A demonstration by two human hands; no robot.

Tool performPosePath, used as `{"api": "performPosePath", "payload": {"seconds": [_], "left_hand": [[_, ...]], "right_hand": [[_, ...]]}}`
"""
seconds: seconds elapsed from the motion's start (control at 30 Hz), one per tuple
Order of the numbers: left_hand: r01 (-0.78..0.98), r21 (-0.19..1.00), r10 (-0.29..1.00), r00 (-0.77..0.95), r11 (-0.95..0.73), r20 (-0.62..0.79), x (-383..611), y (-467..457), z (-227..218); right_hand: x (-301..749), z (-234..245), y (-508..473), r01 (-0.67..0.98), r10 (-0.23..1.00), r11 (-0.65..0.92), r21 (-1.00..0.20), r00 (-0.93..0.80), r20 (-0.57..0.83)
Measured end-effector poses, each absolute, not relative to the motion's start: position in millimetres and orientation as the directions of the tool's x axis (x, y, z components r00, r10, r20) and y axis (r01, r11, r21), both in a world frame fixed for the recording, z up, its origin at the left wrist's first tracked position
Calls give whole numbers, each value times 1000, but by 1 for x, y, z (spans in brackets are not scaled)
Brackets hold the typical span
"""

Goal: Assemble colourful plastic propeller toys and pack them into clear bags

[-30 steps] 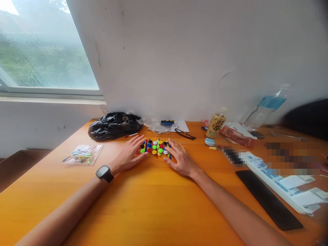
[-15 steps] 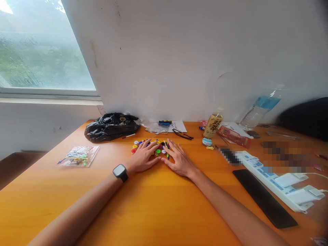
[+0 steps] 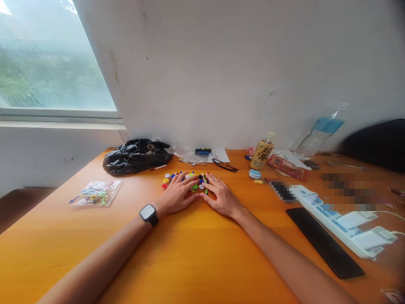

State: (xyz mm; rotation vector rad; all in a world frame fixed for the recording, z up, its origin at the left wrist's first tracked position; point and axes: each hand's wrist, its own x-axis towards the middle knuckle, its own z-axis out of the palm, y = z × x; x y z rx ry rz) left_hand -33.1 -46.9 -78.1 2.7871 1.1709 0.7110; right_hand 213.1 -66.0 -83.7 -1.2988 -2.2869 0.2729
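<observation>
A cluster of small colourful plastic pieces (image 3: 195, 187), round caps among them, lies on the wooden table (image 3: 190, 257). My left hand (image 3: 179, 194) rests palm down over the left part of the cluster, fingers spread. A red cap (image 3: 164, 186) and a yellow cap (image 3: 166, 181) show beside its wrist side. Over the right part lies my right hand (image 3: 220, 196), its fingers stretched out too. Both thumbs nearly meet in front of the pieces. The hands cover some of the pieces. A watch (image 3: 148, 213) sits on my left wrist.
At the left lies a clear bag of small parts (image 3: 96, 193), with a black plastic bag (image 3: 136, 157) behind it. Glasses (image 3: 225, 165) lie near the wall. On the right are a tea bottle (image 3: 262, 153), a tilted water bottle (image 3: 322, 133), a power strip (image 3: 332, 221) and a black pad (image 3: 324, 242).
Both hands stay in nearly the same place over the pieces. The whole view has shifted very slightly.
</observation>
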Motion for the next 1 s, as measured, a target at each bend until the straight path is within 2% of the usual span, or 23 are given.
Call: {"api": "performPosePath", "payload": {"seconds": [0.47, 0.67, 1.0], "left_hand": [[624, 213, 647, 635, -752, 421, -31, -52, -81], [696, 228, 714, 561, -681, 419, -32, -46, -87], [696, 218, 717, 589, -685, 373, -29, -43, -88]], "right_hand": [[214, -88, -63, 734, 846, 532, -421, -448, 288], [214, -86, -63, 723, 842, 540, -432, -459, 284], [215, -89, -61, 733, 857, 515, -444, -454, 245]]}}
